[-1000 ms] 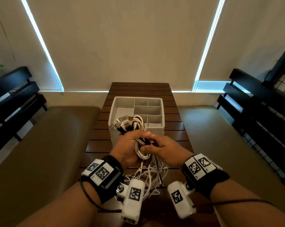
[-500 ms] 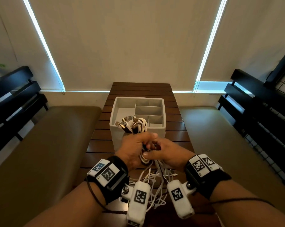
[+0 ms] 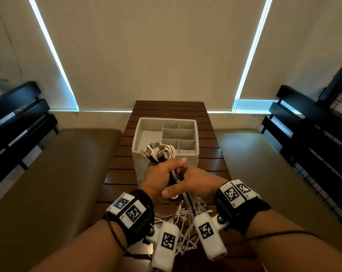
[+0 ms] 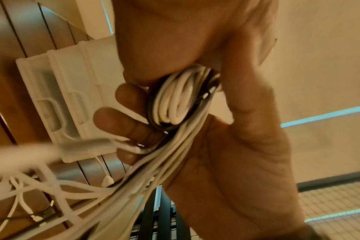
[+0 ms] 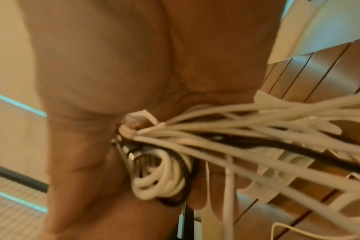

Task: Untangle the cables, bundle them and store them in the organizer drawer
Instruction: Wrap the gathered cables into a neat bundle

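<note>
A bundle of white and black cables [image 3: 162, 153] is held upright over the wooden table, its plug ends sticking up in front of the white organizer [image 3: 187, 154]. My left hand [image 3: 162, 173] grips the coiled part of the bundle [image 4: 175, 104]. My right hand [image 3: 187, 183] grips the same cables just beside it, thumb across them. The coil's loop [image 5: 160, 177] shows below my right palm. Loose cable tails [image 3: 178, 218] hang down to the table between my wrists [image 4: 51, 186].
The organizer has several divided compartments and stands mid-table on the slatted wooden table [image 3: 215, 158]. Padded benches [image 3: 58, 173] flank the table on both sides, with black slatted backs [image 3: 313, 124] behind them. Blinds cover the wall ahead.
Both hands have closed tighter together round the cables and the bundle has risen slightly toward the organizer; the right thumb now lies across the coil.
</note>
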The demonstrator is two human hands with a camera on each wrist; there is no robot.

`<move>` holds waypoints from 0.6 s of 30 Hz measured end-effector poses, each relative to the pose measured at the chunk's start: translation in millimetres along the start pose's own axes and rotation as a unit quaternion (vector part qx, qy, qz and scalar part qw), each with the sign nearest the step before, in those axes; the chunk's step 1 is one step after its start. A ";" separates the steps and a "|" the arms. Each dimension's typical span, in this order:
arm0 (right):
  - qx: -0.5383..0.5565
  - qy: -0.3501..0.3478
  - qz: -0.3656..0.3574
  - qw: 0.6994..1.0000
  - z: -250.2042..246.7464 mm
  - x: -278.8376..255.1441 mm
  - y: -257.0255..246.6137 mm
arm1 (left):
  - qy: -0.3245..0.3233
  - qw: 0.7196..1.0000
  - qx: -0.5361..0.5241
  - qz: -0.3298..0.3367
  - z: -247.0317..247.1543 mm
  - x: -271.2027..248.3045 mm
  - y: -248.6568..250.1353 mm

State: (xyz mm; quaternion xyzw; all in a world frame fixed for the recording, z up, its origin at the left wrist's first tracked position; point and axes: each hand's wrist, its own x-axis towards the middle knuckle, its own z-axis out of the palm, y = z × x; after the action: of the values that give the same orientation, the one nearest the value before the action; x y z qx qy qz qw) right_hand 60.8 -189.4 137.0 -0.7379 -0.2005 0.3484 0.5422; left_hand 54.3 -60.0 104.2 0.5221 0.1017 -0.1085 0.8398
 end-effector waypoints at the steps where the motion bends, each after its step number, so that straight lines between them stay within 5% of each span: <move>1: 0.008 -0.004 0.006 1.000 1.0 2.0 0.6 | -0.002 1.000 0.014 0.005 0.9 -1.6 0.7; 6: -0.012 -0.010 0.062 0.998 6.9 7.8 7.4 | -0.063 0.994 0.084 -0.008 5.4 -11.3 -1.3; 13: -0.023 0.057 0.083 0.995 16.2 8.5 14.5 | -0.022 0.993 0.118 0.000 2.8 -7.5 -1.2; 18: -0.010 0.119 0.051 0.992 20.6 9.5 17.1 | -0.048 0.998 0.032 -0.031 3.6 -4.2 1.4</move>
State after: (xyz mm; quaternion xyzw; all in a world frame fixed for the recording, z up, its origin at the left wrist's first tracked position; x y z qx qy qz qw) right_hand 50.7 -175.0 114.6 -0.7886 -0.0998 0.2833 0.5366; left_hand 50.9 -62.4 108.2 0.5396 0.0743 -0.1624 0.8228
